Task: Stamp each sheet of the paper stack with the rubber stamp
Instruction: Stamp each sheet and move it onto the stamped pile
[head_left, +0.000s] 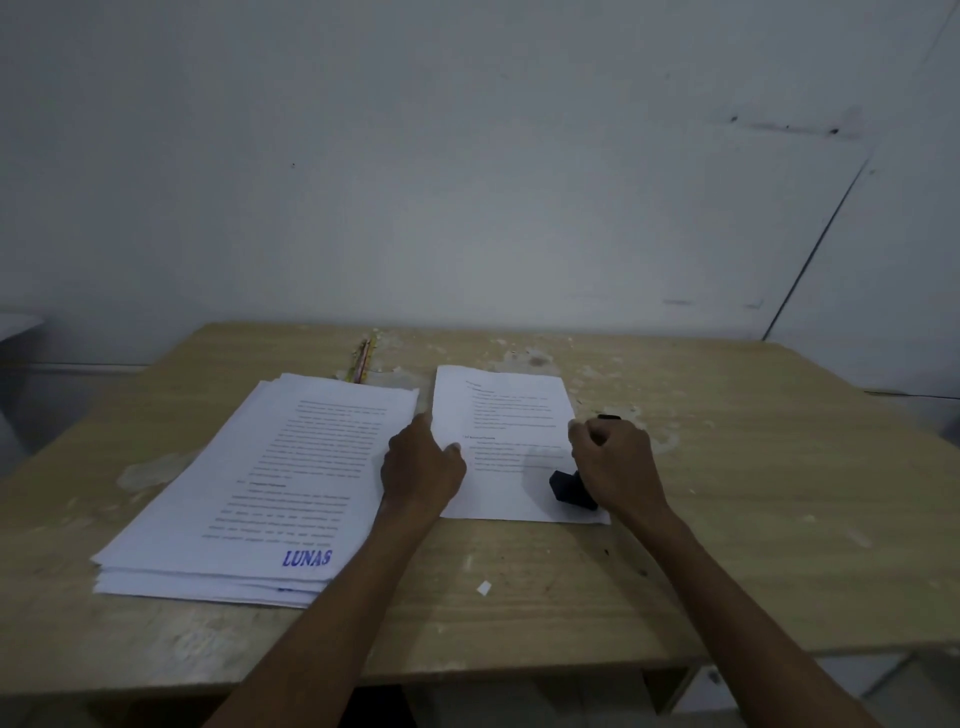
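A scuffed light wood table (727, 545) is carrying a paper stack (249, 499) just beside the left hand (423, 467), a single sheet (498, 415) lying between both hands, and a pencil (362, 359) lying beyond the left one.

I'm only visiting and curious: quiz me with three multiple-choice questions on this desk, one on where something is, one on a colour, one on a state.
1. Where does the stamped pile lie from the single sheet?
A. on its left
B. on its right
C. under it

2. What colour is the LUNAS mark?
A. red
B. blue
C. green

3. What is the right hand doing?
A. lying flat and open
B. closed around the black stamp
C. holding a pencil

Answers: 1 A, the pile is left of the sheet. 2 B, the letters are blue. 3 B, the fingers are curled over the stamp, which is on the sheet's lower right corner.
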